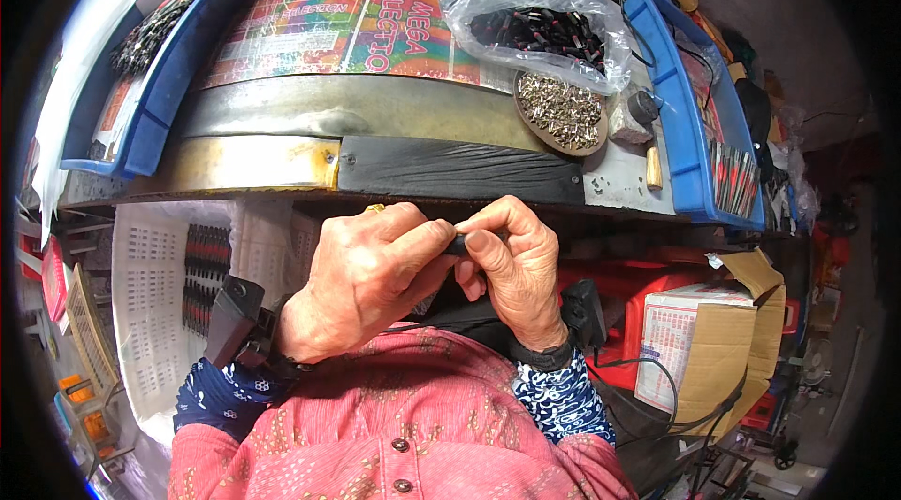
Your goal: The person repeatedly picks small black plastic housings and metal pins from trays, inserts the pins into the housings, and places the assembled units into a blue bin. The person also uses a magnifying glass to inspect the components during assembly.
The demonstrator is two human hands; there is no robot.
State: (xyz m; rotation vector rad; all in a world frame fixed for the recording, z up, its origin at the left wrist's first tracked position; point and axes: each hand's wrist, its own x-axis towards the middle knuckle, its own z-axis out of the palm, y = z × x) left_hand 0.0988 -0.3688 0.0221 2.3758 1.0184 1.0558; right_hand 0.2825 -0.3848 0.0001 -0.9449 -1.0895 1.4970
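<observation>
My left hand [361, 261] and my right hand [516, 265] meet in front of my chest, just short of the bench edge. Between their fingertips is a small black piece [457, 244], mostly covered by the fingers, so its kind is unclear. Both hands pinch it, thumbs and forefingers close together. Beyond them, on the bench, a clear plastic bag [615, 54] lies open around many short black parts [540, 38]. Nearer stands a shallow dish holding small shiny metal pieces [563, 110].
A blue tray [150, 129] with slim dark sticks stands at the left, another blue tray [690, 138] at the right. A dark-strip bench edge [460, 167] runs before me. Below are a white perforated basket [145, 312] and a cardboard box [723, 350]. A wooden handle [653, 169] lies near the dish.
</observation>
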